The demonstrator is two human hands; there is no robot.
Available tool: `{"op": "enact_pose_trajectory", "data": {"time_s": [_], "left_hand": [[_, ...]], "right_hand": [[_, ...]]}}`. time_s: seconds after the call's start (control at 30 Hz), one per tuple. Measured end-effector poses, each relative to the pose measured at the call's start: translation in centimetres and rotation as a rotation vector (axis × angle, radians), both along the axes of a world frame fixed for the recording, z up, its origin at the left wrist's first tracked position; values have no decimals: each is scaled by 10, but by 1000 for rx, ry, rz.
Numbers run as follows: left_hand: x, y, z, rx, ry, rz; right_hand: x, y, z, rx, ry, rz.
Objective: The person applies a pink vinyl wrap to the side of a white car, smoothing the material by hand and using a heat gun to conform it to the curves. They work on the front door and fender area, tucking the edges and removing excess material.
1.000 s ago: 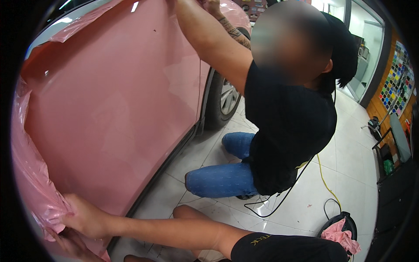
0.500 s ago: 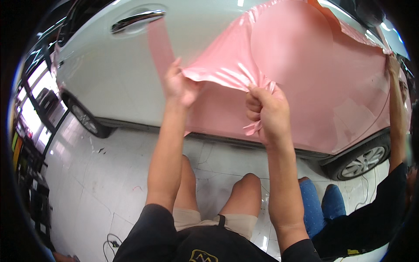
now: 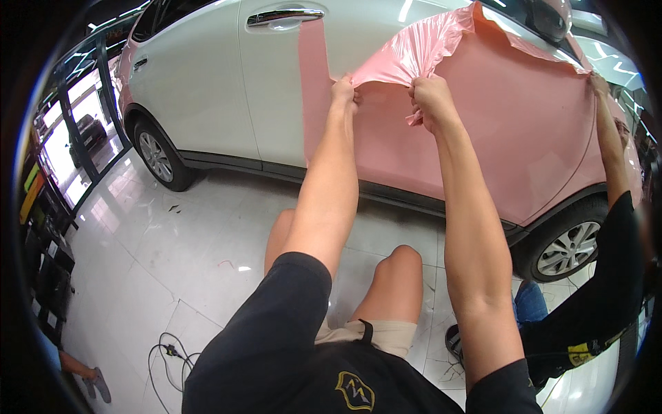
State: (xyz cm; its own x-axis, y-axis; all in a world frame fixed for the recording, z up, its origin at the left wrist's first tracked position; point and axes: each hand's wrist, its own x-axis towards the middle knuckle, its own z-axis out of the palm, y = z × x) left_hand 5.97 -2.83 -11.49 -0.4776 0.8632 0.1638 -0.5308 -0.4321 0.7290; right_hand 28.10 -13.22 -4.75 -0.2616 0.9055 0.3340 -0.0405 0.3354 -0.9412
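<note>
Left hand (image 3: 344, 93): thumb and fingers pinching the lower left corner of a loose sheet, just beside a pink strip (image 3: 315, 76) running down the door from a chrome handle (image 3: 286, 16). Right hand (image 3: 431, 96): closed in a fist around gathered film, a short crumpled end hanging below. Pink film (image 3: 417, 50), glossy: stretched between left and right, pleated toward the fist, rising to a peak near the window, over the front door (image 3: 272, 90) of a white-and-pink car (image 3: 189, 83). Co-worker's hand (image 3: 599, 84): at the far right end of the film's upper edge; exact grip too small to tell. Dark side mirror (image 3: 549, 19): above the film. Front wheel (image 3: 569, 248): silver spokes, at lower right. Rear wheel (image 3: 155, 157): at left. Black cable (image 3: 171, 351): looped on the tiled floor (image 3: 138, 262), lower left.
</note>
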Motion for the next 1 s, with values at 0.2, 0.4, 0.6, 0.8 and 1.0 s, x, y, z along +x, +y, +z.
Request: {"op": "enact_pose_trajectory", "data": {"time_s": [0.2, 0.4, 0.6, 0.8, 1.0], "left_hand": [[16, -5, -8, 63, -76, 47], [45, -20, 2, 180, -136, 206], [30, -22, -47, 92, 125, 153], [85, -66, -48, 468, -253, -730], [138, -70, 36, 443, -140, -1002]], "right_hand": [[-1, 1, -4, 32, -1, -77], [23, -9, -9, -22, 108, -6], [34, 18, -47, -83, 317, 63], [20, 5, -44, 45, 360, 22], [3, 11, -39, 259, 195, -74]]}}
